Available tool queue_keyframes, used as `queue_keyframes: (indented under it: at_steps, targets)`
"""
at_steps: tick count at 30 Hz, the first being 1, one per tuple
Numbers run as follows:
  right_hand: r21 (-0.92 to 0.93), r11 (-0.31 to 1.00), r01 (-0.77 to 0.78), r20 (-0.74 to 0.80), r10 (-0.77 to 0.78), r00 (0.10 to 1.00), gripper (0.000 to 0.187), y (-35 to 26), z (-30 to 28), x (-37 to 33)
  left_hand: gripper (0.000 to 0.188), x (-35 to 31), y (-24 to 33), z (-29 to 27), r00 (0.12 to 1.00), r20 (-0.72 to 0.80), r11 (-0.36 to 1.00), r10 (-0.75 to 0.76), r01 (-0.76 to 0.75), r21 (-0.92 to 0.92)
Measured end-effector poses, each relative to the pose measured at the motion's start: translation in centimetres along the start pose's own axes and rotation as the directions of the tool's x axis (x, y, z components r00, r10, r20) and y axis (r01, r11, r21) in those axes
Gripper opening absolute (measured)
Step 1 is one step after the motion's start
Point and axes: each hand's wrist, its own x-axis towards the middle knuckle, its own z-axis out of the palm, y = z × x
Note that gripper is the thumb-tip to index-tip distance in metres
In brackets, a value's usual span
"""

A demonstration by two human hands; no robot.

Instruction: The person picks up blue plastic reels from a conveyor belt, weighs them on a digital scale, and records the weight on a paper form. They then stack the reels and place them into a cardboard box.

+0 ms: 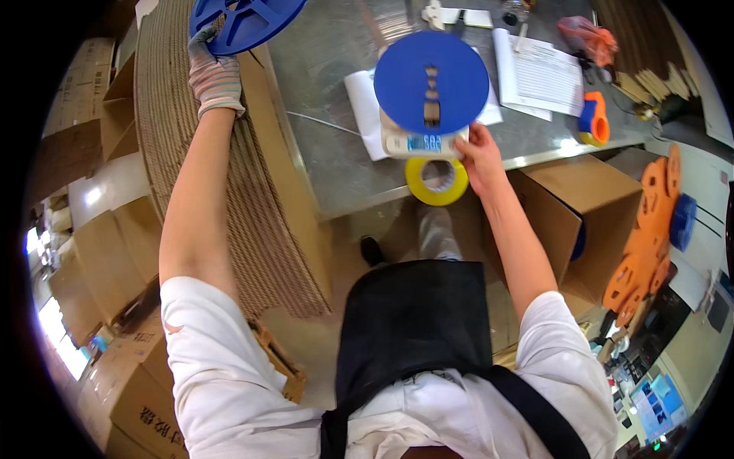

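Observation:
My left hand (216,76), in a grey striped glove, is closed on the rim of a blue spoked reel (256,23) at the upper left. A solid blue disc (397,84) lies on a white digital scale (396,145) whose display is lit. A column of small brownish shapes runs down the disc; I cannot tell whether they are pieces or cut-outs. My bare right hand (482,158) grips the scale's front right corner, thumb on the front panel and fingers curled at the side. A yellow tape roll (417,187) sits just in front of the scale.
Stacked flat cardboard (252,222) stands left of the metal table (329,183). Papers (543,80), an orange-and-blue tape dispenser (593,118) and a red plastic bag (589,40) lie to the right. An open carton (589,183) and orange reels (650,222) are beyond my right arm.

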Motion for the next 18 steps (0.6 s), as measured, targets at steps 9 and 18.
queue_keyframes:
  at_steps: [9, 18]
  targets:
    - [-0.022, 0.994, -0.107, -0.12, 0.103, 0.987, 0.044, 3.9, -8.6, -29.4, 0.038, -26.1, 19.4, -13.6, 0.866, 0.366, 0.68, -0.34, 0.495, -0.541]
    - [-0.426, 0.842, -0.331, -0.02, 0.357, 0.934, 0.041, 6.0, -8.2, -44.4, 0.055, -51.0, 22.7, -25.6, 0.48, 0.628, 0.16, -0.612, 0.853, -0.496]
